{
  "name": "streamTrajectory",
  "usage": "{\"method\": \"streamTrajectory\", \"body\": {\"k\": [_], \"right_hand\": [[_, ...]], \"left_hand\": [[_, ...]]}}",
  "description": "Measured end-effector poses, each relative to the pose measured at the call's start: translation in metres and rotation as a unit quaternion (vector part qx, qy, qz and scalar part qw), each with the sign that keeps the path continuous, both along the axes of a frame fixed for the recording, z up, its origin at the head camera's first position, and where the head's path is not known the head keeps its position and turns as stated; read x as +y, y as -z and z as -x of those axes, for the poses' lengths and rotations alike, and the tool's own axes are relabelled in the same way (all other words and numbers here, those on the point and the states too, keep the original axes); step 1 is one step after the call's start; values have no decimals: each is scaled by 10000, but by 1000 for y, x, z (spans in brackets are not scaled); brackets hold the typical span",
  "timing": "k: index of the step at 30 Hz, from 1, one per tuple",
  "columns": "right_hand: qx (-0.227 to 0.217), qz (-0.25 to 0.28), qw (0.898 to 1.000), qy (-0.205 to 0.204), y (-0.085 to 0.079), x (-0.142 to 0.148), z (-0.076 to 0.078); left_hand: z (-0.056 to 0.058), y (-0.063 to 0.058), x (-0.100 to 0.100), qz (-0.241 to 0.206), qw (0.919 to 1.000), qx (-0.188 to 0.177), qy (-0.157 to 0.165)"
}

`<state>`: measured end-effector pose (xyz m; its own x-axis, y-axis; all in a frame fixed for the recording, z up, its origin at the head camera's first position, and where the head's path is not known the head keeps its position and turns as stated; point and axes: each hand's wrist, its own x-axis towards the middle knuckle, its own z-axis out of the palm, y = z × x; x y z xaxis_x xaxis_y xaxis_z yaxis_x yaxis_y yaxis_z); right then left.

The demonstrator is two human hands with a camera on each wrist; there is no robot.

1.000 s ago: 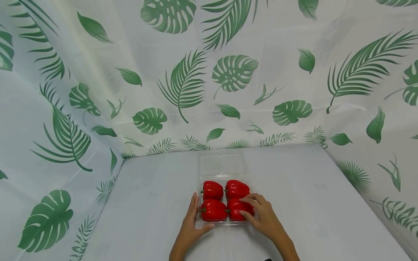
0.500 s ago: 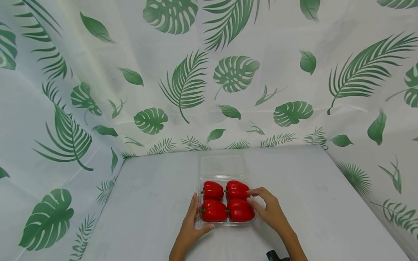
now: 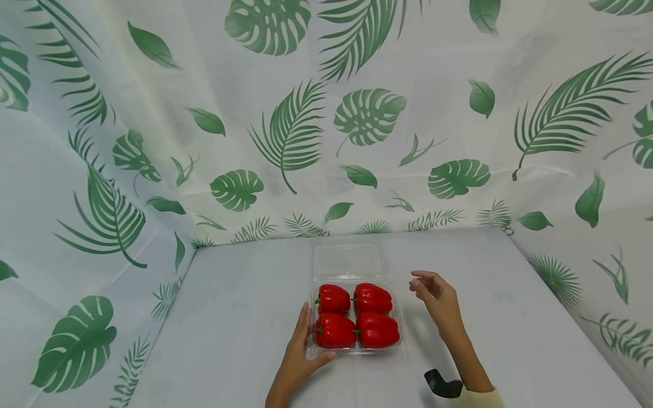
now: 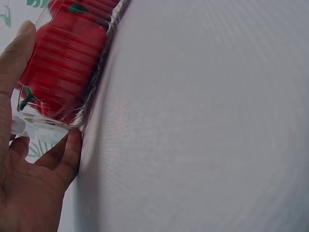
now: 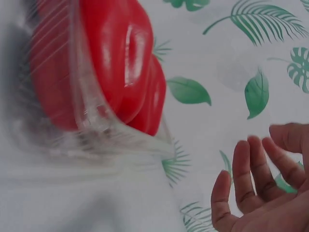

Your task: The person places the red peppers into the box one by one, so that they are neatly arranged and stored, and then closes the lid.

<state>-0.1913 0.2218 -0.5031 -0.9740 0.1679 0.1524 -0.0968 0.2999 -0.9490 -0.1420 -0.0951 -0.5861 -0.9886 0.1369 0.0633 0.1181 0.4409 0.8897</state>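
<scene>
A clear plastic clamshell container (image 3: 347, 259) lies with its lid folded back on the table. Several red bell peppers fill its base in two rows: a back left pepper (image 3: 334, 298), a back right pepper (image 3: 373, 298), a front left pepper (image 3: 335, 331) and a front right pepper (image 3: 378, 331), stems pointing left. My left hand (image 3: 298, 356) braces the container's front left corner, fingers straight along its left side and thumb along the front. To the container's right, my right hand (image 3: 440, 301) is raised with loosely bent fingers and holds nothing, as the right wrist view shows too.
The pale table (image 3: 240, 294) stretches out on both sides of the container. Behind and beside it hangs white sheeting (image 3: 306, 209) printed with green leaves. A black device (image 3: 441, 385) sits at my right wrist by the sleeve.
My right hand has left the front right pepper, slid past the container's right side, and moved away up and to the right. The left hand and the peppers stay in place.
</scene>
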Motion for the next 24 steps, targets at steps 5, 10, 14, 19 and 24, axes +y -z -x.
{"method": "streamTrajectory", "body": {"k": [5,10,14,19,24], "right_hand": [[-864,802,9930,16,-8,3,12],[-1707,1158,9783,-179,-10,5,32],[-2059,1410,9682,-206,-9,4,52],[-2461,1811,9519,-225,-7,3,76],[-2915,2324,9273,-328,4,1,91]], "left_hand": [[0,-1,0,-11,10000,-86,32],[1,-2,-1,-24,10000,-64,29],[2,-3,-1,-2,10000,58,75],[4,-4,-2,-39,9999,52,80],[2,-3,-3,-152,9998,-49,85]]}}
